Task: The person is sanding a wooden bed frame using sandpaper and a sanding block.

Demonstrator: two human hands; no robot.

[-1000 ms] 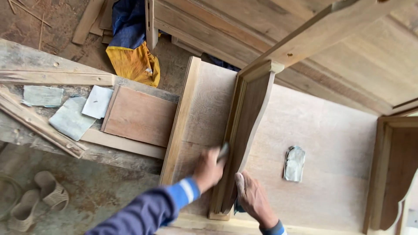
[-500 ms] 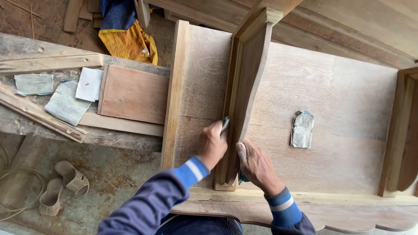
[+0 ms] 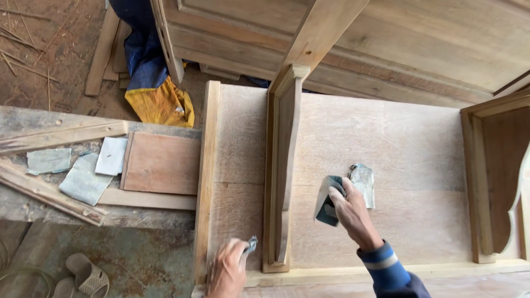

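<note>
On the wooden panel [image 3: 408, 143], both hands grip sandpaper: left hand [image 3: 227, 271] a folded scrap [image 3: 251, 244], right hand [image 3: 352, 208] a dark sheet [image 3: 326, 201].

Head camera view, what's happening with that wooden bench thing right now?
A person is bent over an unfinished wooden seat panel. The left hand pinches a small worn sandpaper scrap next to the upright divider. The right hand holds a folded dark sandpaper piece over the panel, beside another used sheet lying flat. More sandpaper sheets sit on the rough bench at left.
</note>
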